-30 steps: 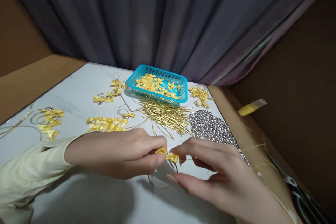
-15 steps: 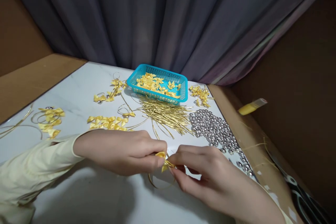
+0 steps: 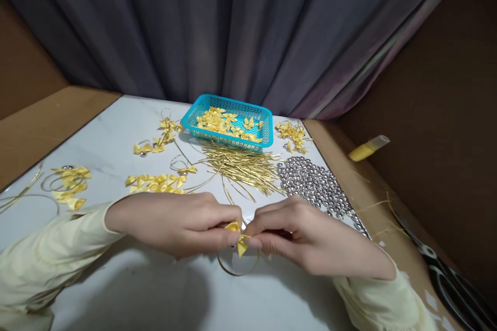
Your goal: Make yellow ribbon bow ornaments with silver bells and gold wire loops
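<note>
Between my two hands is a yellow ribbon bow (image 3: 242,246), held above the white tabletop. My left hand (image 3: 186,225) pinches its left side between thumb and forefinger. From the other side, the thumb and fingertips of my right hand (image 3: 298,235) close on its right edge. A gold wire (image 3: 232,273) curves in a loop below the bow; where it joins is hidden by my fingers. Just beyond my hands lies a pile of gold wire pieces (image 3: 240,168). Several yellow bows (image 3: 157,183) lie in rows behind my left wrist.
A blue basket (image 3: 269,129) holding yellow bows stands at the back. Silver beads (image 3: 310,181) spread along the right side. Bow-and-wire clusters (image 3: 72,186) lie left and at the back. Scissors (image 3: 438,269) and a yellow tube (image 3: 367,150) rest on the brown surface at right.
My right hand has shifted left and slightly up, closer to my left hand, pinching at the bow. My left hand keeps its hold. The whole view has turned slightly.
</note>
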Demonstrator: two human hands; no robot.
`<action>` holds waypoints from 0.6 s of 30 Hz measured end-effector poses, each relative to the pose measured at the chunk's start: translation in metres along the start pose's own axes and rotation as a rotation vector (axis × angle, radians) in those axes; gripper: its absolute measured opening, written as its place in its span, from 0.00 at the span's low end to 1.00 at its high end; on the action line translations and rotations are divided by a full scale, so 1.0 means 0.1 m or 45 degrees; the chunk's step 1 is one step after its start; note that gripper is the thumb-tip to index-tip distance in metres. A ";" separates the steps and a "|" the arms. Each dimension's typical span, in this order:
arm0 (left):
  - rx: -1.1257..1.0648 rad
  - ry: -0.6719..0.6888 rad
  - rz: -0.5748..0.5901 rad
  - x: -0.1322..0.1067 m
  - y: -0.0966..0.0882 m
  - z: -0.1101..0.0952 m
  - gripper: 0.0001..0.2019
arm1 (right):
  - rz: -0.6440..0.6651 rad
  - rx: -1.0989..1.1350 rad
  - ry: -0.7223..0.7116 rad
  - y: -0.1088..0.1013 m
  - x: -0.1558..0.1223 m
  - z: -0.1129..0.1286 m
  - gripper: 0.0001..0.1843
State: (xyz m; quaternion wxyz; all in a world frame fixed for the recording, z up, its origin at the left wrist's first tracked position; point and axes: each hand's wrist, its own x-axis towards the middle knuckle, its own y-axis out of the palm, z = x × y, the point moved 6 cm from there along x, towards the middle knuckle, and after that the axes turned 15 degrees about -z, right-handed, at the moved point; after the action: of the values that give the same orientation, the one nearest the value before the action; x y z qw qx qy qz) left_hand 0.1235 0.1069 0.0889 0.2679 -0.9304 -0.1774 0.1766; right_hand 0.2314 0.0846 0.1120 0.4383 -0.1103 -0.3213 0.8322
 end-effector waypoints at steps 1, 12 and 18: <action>0.032 0.005 -0.041 0.01 -0.01 -0.01 0.14 | -0.017 -0.008 -0.006 0.00 0.00 0.00 0.10; 0.127 -0.036 -0.112 0.02 -0.01 0.05 0.14 | -0.238 -0.107 0.078 -0.12 -0.03 -0.06 0.10; 0.338 0.133 -0.225 0.03 -0.06 0.03 0.12 | -0.284 -0.148 0.098 -0.10 -0.05 -0.08 0.13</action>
State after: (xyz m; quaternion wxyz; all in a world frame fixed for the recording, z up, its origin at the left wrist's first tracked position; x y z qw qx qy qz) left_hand 0.1239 0.1141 0.0894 0.4117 -0.8755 -0.2197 0.1256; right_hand 0.2445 0.0884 0.1113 0.5330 -0.1309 -0.3622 0.7534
